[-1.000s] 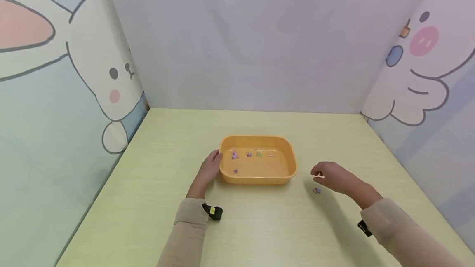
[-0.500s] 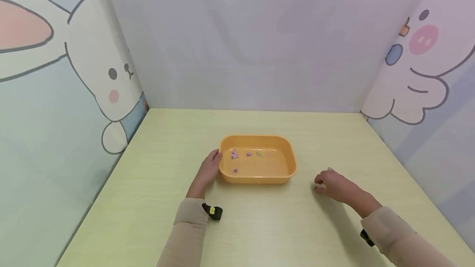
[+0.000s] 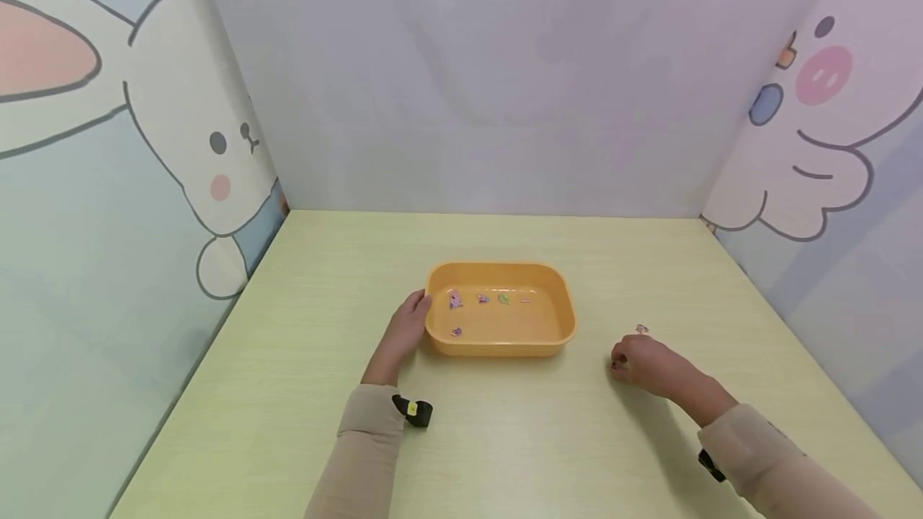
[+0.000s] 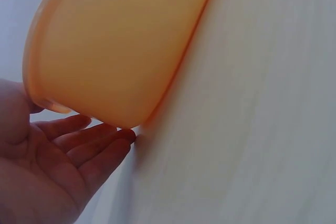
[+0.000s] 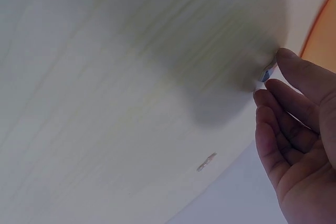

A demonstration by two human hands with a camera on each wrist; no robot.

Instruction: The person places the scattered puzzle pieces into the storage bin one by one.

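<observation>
In the head view a yellow-orange plastic tray [image 3: 497, 351] sits on the table. My left hand [image 3: 408, 328] holds its left end; in the left wrist view the thumb goes up to the rim and the fingers [image 4: 100, 145] lie against the outer wall. Right of the tray, my right hand [image 3: 649, 365] is down at the tabletop. Between its thumb and forefinger it pinches a small flat coloured piece [image 5: 265, 75], mostly hidden, with a bit of blue showing. Another small piece [image 3: 642, 329] lies on the table just beyond that hand.
Several small flat pieces lie apart in the tray, among them a purple one [image 3: 455, 300] and a green one [image 3: 504, 299]. Pale yellow-green tabletop [image 3: 505, 439] surrounds the tray. A grey wall [image 3: 497, 102] stands behind, with cartoon-printed walls at both sides.
My right hand has come down and slightly right onto the small piece on the table and now pinches it. The second piece beyond it has come into sight. The left hand and tray stay put.
</observation>
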